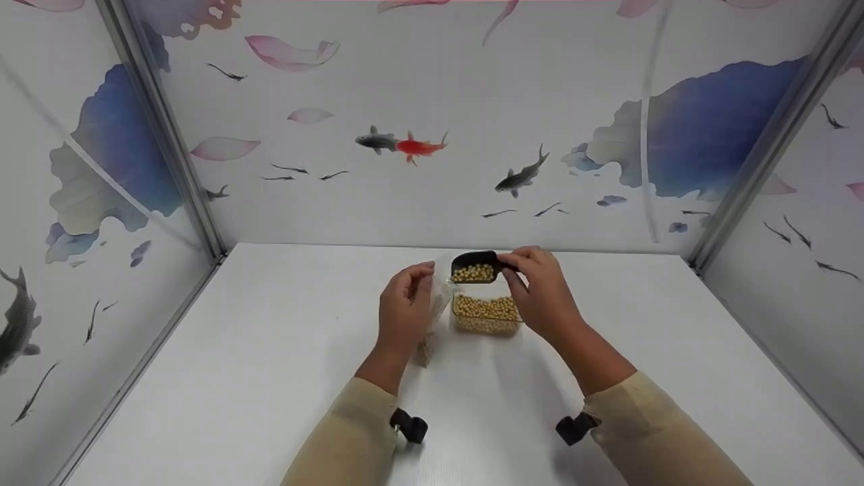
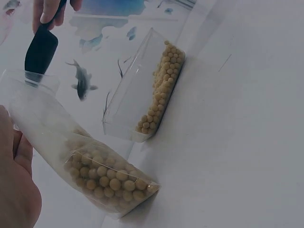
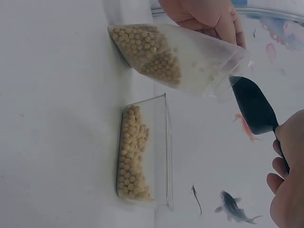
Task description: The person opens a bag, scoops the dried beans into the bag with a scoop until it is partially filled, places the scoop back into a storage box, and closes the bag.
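Gripping a black scoop point(image 3: 254, 107) of soybeans point(image 1: 474, 273) by its handle, the right hand point(image 1: 545, 297) holds its lip at the mouth of a clear plastic bag point(image 3: 190, 61). The left hand point(image 1: 405, 309) grips this part-filled bag near its top. Below and left of the right hand sits a clear container point(image 2: 126, 102) of soybeans.

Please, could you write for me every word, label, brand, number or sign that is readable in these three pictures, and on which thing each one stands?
There is no readable text in any view.
Clear bag: no label or print visible.
Clear container: no label or print visible.
Black scoop: no brand or number visible.
Back wall: painted fish and petals only, no writing.
No text looks too small or blurred to read.
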`<move>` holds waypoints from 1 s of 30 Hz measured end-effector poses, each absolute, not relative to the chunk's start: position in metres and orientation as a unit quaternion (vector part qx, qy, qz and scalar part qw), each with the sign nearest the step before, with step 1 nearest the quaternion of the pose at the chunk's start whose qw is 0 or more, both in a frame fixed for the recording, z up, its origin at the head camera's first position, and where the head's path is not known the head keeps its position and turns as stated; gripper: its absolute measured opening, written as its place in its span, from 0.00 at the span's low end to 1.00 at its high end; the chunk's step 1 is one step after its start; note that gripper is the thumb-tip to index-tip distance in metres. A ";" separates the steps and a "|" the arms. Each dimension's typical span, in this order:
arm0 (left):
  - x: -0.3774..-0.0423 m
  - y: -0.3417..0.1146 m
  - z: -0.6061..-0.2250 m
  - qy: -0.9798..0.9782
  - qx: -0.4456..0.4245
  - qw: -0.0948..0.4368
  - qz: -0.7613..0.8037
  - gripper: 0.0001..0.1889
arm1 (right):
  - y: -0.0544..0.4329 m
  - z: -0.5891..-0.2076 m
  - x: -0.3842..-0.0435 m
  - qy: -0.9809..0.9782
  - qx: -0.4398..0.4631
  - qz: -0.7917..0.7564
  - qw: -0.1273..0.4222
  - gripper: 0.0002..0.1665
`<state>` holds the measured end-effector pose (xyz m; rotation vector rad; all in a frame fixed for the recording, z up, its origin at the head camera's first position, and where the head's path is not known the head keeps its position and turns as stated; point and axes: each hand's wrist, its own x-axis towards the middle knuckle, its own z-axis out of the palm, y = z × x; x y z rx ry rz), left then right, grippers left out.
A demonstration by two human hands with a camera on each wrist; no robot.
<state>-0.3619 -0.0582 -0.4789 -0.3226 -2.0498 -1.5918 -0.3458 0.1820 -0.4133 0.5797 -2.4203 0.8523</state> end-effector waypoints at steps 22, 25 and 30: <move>-0.362 -0.057 -0.478 -0.755 -0.121 0.262 -0.589 0.10 | 0.181 -0.413 -0.340 -0.874 0.238 0.258 0.336 0.14; -0.362 -0.057 -0.478 -0.753 -0.122 0.256 -0.594 0.11 | 0.181 -0.415 -0.341 -0.874 0.240 0.257 0.336 0.14; -0.361 -0.057 -0.478 -0.752 -0.124 0.255 -0.595 0.11 | 0.181 -0.416 -0.342 -0.872 0.245 0.259 0.335 0.14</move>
